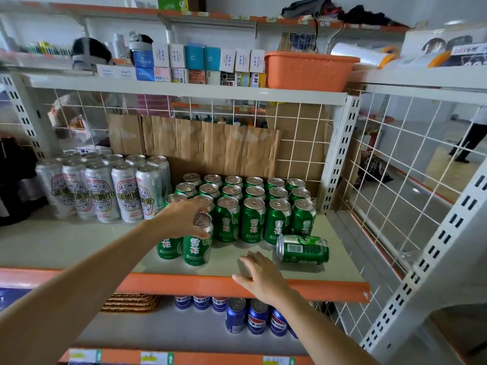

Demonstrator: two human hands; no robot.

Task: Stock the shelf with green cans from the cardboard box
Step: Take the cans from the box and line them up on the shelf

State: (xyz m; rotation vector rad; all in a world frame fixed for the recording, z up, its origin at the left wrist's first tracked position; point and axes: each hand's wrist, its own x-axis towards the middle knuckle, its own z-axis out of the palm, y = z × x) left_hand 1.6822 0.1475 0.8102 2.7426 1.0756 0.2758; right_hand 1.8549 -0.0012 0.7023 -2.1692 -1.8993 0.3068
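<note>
A pale shelf (79,246) with an orange front lip (184,284), wire mesh sides and a cardboard sheet (210,148) at the back carries tall silver cans (105,191) on the left and a block of green cans (253,206) in 3 rows. The left hand (181,219) curls its fingers round the top of the front can (197,246), upright before the block. The right hand (261,277) lies flat, fingers relaxed, on the lip, near the toppled can (303,249).

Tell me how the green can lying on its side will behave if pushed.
The lying can will probably roll: its round side rests on the smooth shelf, so it may head towards the front edge or the standing cans. It looks undented, so it is probably full and stiff.
</note>
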